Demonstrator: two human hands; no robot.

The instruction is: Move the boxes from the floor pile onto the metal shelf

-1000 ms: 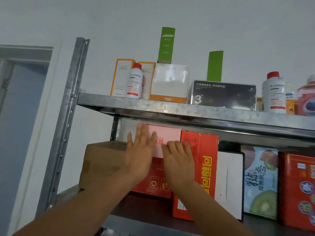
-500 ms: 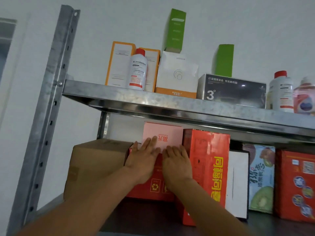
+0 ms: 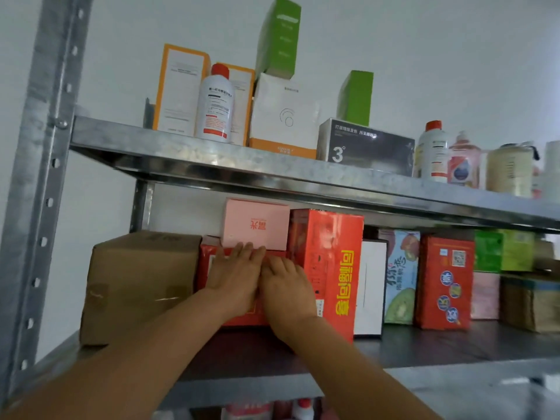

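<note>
A pink box (image 3: pixel 256 224) lies on top of a low red box (image 3: pixel 210 256) on the middle level of the metal shelf (image 3: pixel 424 348). My left hand (image 3: pixel 235 277) and my right hand (image 3: pixel 286 286) lie side by side, flat against the front of the red box, fingers straight. The left fingertips reach the pink box's lower edge. A brown carton (image 3: pixel 139 283) stands to the left and a tall red box (image 3: pixel 330 268) to the right. The floor pile is out of view.
Right of the tall red box stand a white box (image 3: pixel 371 286), a kiwi carton (image 3: pixel 400 277), another red box (image 3: pixel 444 281) and more cartons. The upper shelf (image 3: pixel 272 168) carries boxes and bottles. A steel upright (image 3: pixel 45 147) runs at the left.
Both hands have slid down from the pink box's face to the red box below it. The pink box sits further back. The camera has moved closer and to the right.
</note>
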